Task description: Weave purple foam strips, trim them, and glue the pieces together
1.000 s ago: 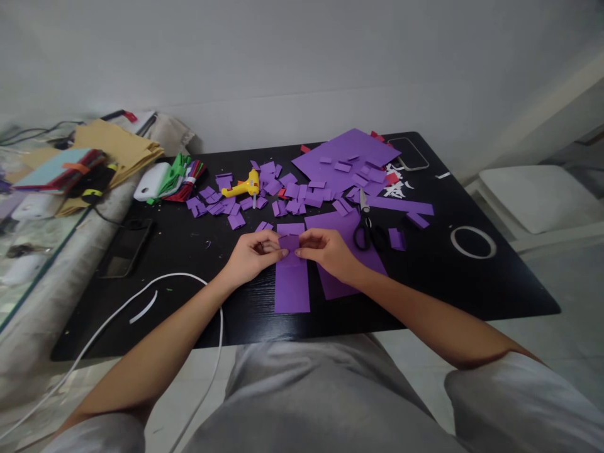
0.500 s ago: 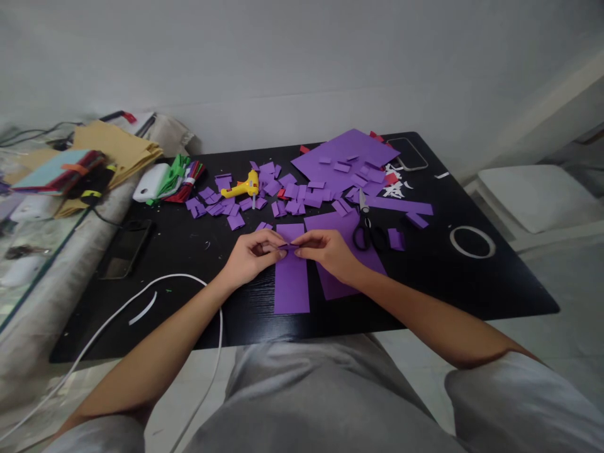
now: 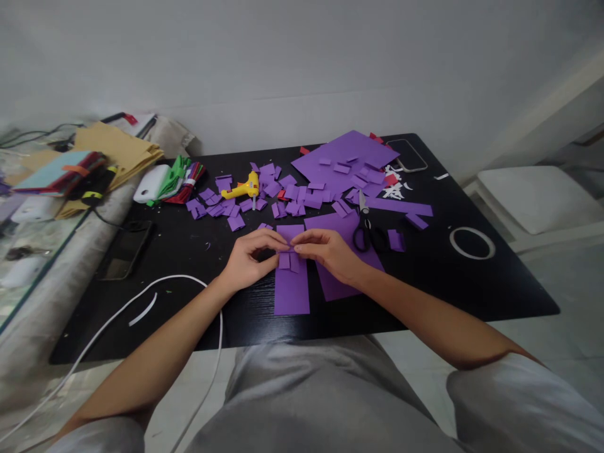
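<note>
A small folded purple paper piece (image 3: 289, 262) is pinched by its upper edge between my two hands, over a purple paper strip (image 3: 291, 296). My left hand (image 3: 252, 258) grips it from the left, thumb and fingers curved. From the other side my right hand (image 3: 328, 250) holds it with thumb and fingertips close together. Part of the piece's top edge is hidden by the fingers. A larger purple sheet (image 3: 337, 280) lies under my right hand and wrist. Black-handled scissors (image 3: 365, 229) rest partly on that sheet, blades pointing away.
Several folded purple pieces (image 3: 271, 185) are scattered behind my hands, around a yellow glue gun (image 3: 243, 189). Another purple sheet (image 3: 346, 157) lies at the back. A phone (image 3: 125, 251) and white cable (image 3: 179, 277) are at left, a roll of tape (image 3: 472, 243) at right.
The folded piece has turned so that its flat flaps now face me below my fingers. My left thumb has shifted left and down, while my right hand stays almost in place.
</note>
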`<act>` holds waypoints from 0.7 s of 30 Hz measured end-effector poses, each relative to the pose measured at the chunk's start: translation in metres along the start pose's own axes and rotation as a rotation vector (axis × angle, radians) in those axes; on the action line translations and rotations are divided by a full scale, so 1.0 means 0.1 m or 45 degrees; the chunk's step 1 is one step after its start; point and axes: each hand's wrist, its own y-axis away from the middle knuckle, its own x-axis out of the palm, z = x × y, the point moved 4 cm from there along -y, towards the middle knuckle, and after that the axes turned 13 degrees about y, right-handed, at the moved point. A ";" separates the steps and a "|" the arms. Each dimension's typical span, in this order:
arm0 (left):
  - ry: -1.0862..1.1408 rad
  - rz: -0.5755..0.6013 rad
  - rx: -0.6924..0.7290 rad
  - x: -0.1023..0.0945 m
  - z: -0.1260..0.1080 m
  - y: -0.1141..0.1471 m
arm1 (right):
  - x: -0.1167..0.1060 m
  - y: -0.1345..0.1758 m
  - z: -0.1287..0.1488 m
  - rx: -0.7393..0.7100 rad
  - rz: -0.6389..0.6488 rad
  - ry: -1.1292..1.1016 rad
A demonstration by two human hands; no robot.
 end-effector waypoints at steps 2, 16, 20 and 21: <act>-0.058 0.006 0.021 0.00 -0.02 0.00 | -0.01 0.00 0.00 -0.037 0.002 0.038; -0.018 -0.054 -0.191 -0.01 0.13 0.07 | 0.00 0.06 0.07 -0.299 -0.111 0.217; -0.069 -0.094 -0.191 0.01 0.12 0.07 | 0.01 0.06 0.06 -0.303 -0.097 0.223; -0.072 -0.101 -0.189 0.01 0.11 0.07 | 0.01 0.06 0.06 -0.302 -0.088 0.238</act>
